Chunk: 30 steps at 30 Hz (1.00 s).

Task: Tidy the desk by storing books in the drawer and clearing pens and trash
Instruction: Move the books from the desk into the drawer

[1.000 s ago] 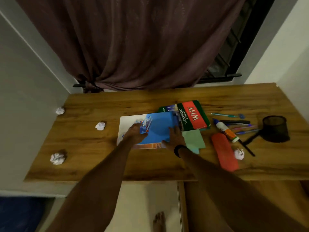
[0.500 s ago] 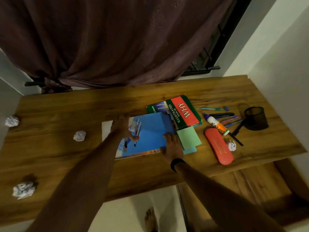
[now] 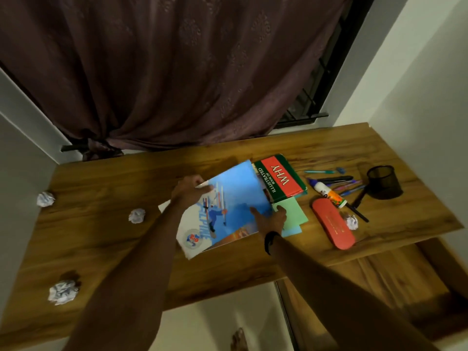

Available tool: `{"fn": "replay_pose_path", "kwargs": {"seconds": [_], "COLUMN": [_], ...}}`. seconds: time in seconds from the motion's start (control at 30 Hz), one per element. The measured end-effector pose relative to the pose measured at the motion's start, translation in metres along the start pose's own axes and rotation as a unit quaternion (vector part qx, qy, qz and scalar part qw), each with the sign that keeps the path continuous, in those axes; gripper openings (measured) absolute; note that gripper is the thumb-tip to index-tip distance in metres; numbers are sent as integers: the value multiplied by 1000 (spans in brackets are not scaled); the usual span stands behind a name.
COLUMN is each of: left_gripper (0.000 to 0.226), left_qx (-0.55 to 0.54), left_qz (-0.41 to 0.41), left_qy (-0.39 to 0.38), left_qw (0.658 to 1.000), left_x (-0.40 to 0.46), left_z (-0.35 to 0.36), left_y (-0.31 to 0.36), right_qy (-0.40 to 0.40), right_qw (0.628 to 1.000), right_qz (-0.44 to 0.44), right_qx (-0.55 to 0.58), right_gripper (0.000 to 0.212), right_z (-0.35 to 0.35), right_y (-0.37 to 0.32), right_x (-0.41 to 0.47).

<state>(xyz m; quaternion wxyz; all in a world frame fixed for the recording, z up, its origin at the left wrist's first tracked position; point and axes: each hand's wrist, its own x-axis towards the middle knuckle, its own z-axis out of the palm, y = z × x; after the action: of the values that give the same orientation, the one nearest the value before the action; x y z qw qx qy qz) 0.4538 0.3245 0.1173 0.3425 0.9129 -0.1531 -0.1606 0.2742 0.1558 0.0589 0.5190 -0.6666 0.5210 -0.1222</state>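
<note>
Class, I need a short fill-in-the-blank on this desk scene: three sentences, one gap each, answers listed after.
1. The left hand grips the far edge of the ____ skiing book.
2. The red-and-green book shows the large word ____.
3. Beside the red case lies one crumpled ____ ball.

Answers: blue; WHY; paper

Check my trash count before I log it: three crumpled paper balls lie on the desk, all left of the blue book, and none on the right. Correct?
Not quite. The head view shows three paper balls left of the blue book, but a fourth paper ball lies on the right, between the red case and a black pen.
</note>
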Motion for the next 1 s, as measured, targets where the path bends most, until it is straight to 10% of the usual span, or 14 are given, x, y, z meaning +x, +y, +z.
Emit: {"fn": "replay_pose_path", "kwargs": {"seconds": [0.27, 0.5, 0.7, 0.87, 1.0], "left_gripper": [34, 27, 70, 39, 58], "left_qx": [-315, -360, -378, -85, -19], "left_qz": [-126, -144, -269, -251, -341], "left_qy": [14, -216, -200, 7, -67], "left_qw": [941, 896, 863, 964, 937], "left_x": [-62, -145, -214, -295, -350], "left_z": [66, 148, 222, 282, 327], "left_y": [84, 118, 118, 108, 103], "right_qy": [-145, -296, -364, -435, -489], "right_qw": [954, 943, 929, 897, 865], "right_qz": [-46, 5, 29, 68, 110], "right_qx": [259, 150, 66, 35, 10], "right_gripper": [33, 29, 27, 48, 69], "right_z": [-68, -211, -298, -368, -397], "right_y": [-26, 22, 91, 162, 204], "right_x": [15, 53, 58, 74, 81]}}
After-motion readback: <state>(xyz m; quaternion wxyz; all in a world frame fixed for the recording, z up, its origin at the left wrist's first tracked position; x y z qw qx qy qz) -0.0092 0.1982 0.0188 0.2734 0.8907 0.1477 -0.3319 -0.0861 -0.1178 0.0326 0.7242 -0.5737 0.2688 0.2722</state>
